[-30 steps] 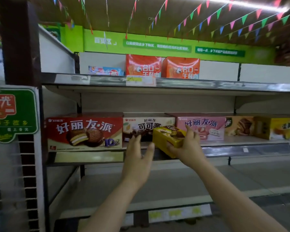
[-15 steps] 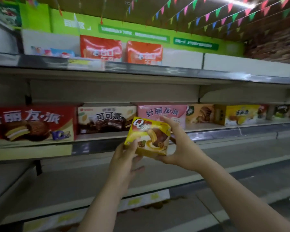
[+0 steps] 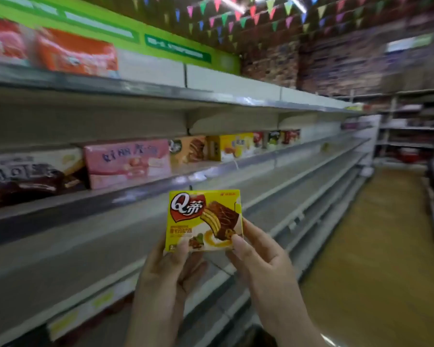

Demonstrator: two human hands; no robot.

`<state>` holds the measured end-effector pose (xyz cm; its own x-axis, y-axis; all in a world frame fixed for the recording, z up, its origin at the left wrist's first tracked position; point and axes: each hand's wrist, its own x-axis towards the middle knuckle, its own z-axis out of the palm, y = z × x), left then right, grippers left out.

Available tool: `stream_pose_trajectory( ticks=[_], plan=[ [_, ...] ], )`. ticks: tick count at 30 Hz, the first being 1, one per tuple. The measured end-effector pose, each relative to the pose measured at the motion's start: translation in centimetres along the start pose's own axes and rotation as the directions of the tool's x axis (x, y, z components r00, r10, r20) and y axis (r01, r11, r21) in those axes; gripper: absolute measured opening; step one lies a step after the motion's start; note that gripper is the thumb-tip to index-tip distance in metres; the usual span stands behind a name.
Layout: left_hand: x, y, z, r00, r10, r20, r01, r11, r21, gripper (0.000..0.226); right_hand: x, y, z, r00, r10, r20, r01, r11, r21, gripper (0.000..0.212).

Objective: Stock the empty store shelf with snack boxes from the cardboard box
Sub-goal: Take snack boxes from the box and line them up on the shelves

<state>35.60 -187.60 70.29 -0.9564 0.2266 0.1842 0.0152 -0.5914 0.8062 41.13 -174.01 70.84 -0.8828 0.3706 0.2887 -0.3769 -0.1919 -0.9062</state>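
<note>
On the left, a blurred dark-brown box (image 3: pixel 28 176) and a pink box (image 3: pixel 127 162) are sitting side by side on the middle shelf (image 3: pixel 140 189). The left hand (image 3: pixel 166 274) is pinching the yellow snack box (image 3: pixel 204 220) at its lower left corner, apparently thumb on the front, holding it upright in front of the shelves. The right hand (image 3: pixel 258 261) is gripping its lower right corner.

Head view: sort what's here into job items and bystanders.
Job:
- yellow snack box, held by left hand and right hand
- bare lower shelf

Bystanders:
- pink box
- cocoa pie box
- orange cartons
- bunting
</note>
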Motion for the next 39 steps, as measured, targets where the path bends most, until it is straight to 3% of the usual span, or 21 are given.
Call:
stream_pose_trajectory(
  ticks=[2, 5, 8, 15, 21, 25, 29, 34, 39],
  plan=[
    [-1.4, -2.6, 0.7, 0.994, -0.11, 0.012, 0.109, 0.994, 0.028, 0.086, -2.6, 0.2, -2.7, 0.995, 0.026, -0.097, -0.033, 0.997, -0.076, 0.054],
    [-3.0, -5.5, 3.5, 0.977, -0.211, 0.028, 0.209, 0.976, 0.057, 0.053, -5.0, -0.1, -6.7, 0.971, 0.06, -0.23, -0.092, 0.987, -0.132, 0.06],
    [-4.1, -8.1, 7.6, 0.956, -0.279, 0.089, 0.269, 0.957, 0.103, 0.04, -6.4, -1.4, -10.8, 0.944, 0.046, -0.327, -0.088, 0.989, -0.115, 0.058],
    [-3.9, -13.6, 17.2, 0.893, -0.393, 0.218, 0.341, 0.909, 0.239, 0.052, -6.5, -5.5, -21.2, 0.898, -0.069, -0.435, 0.002, 0.988, -0.152, 0.038],
    [-2.4, -22.2, 29.5, 0.885, -0.359, 0.297, 0.295, 0.925, 0.241, 0.056, -3.0, -9.0, -33.3, 0.825, -0.167, -0.54, 0.063, 0.977, -0.204, 0.049],
    [-1.4, -26.9, 37.6, 0.858, -0.374, 0.352, 0.311, 0.924, 0.225, 0.063, -0.5, -12.2, -41.3, 0.762, -0.218, -0.61, 0.083, 0.967, -0.242, 0.034],
    [1.5, -31.3, 42.5, 0.84, -0.412, 0.354, 0.358, 0.91, 0.209, 0.066, 3.1, -13.5, -48.0, 0.778, -0.214, -0.591, 0.069, 0.964, -0.258, 0.034],
    [8.9, -36.9, 45.1, 0.853, -0.453, 0.26, 0.402, 0.887, 0.227, 0.061, 9.9, -11.5, -53.6, 0.838, -0.164, -0.52, -0.008, 0.95, -0.313, 0.05],
    [18.5, -42.9, 49.9, 0.864, -0.415, 0.285, 0.367, 0.907, 0.208, 0.054, 20.3, -9.8, -59.4, 0.795, -0.18, -0.58, 0.005, 0.957, -0.289, 0.026]
  ],
)
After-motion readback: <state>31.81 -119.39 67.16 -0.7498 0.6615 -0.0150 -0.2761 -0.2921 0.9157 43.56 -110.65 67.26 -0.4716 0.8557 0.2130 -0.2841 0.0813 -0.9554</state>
